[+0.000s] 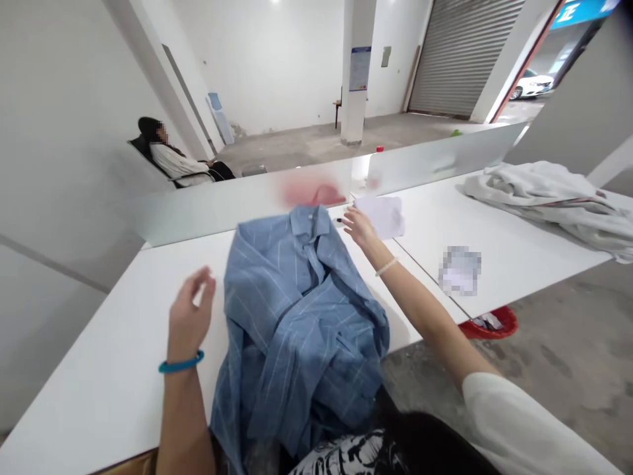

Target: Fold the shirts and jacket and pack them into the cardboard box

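The left hand (190,313), left of the frame's centre, is loosely curved with the thumb held apart from the fingers, and a blue band (181,363) circles its wrist. The right hand (360,226), just above and right of centre, has its fingers spread, with a pale bracelet (386,267) on the wrist. Between the two lies the blue shirt (297,297), in the middle of the frame: its left side is just beside the left hand with a narrow gap, and its collar (310,223) sits close to the left of the right hand's fingertips. The shirt rests on the white counter (99,369), collar toward the top of the frame, its lower part bunched (thin pale lines run through the fabric) and drooping over the near edge at bottom centre. Just beyond the right hand is a whitish sheet (390,218). A frosted divider (208,208) crosses behind the collar. Farther out, a heap of white cloth (548,198) lies at right, a red bin (494,326) stands below the counter's edge at lower right, and a seated person (173,158) is at upper left.
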